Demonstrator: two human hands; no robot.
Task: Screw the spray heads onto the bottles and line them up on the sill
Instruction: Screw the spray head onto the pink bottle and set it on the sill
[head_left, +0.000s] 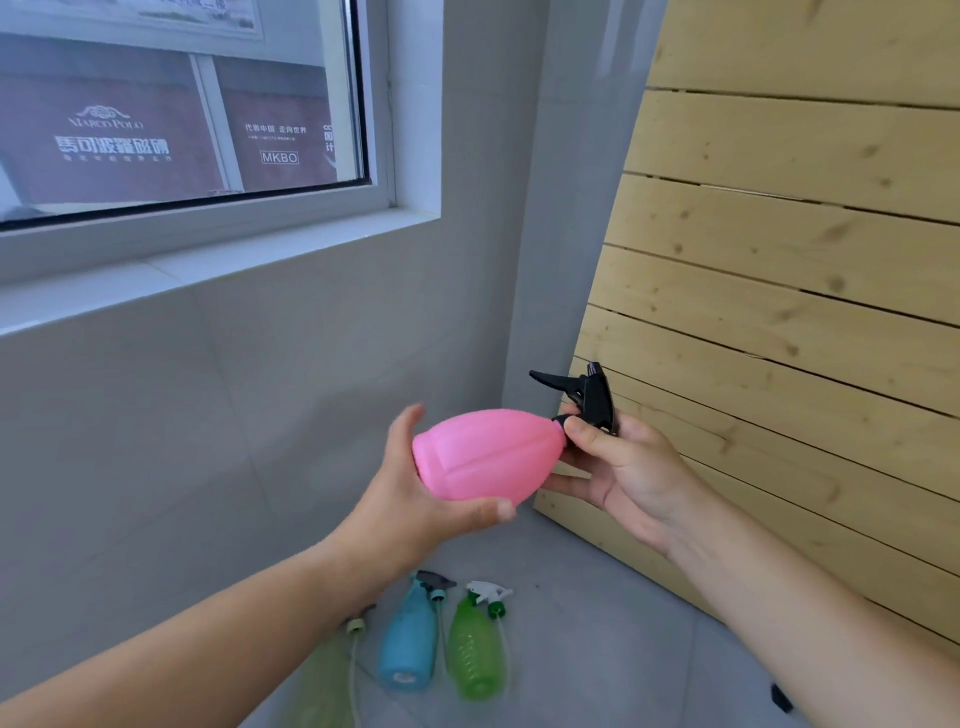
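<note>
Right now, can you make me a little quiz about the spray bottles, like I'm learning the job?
1. True or false: the pink bottle already stands on the sill.
2. Which hand grips the black spray head? A left hand B right hand
3. Fill in: on the floor, between the pale green bottle and the green bottle, lies the ____ bottle.

Key: 1 false; 2 B; 3 blue.

Seen through the window (182, 104), a dark red signboard (111, 135) outside carries "MARCO POLO" in small letters above a line of large white Chinese characters. A second red panel (278, 140) to its right shows a short row of Chinese characters and, lower down, the boxed letters "MKBO". The finer print under both is too blurred to read, and the bottles appear to bear no legible labels.
</note>
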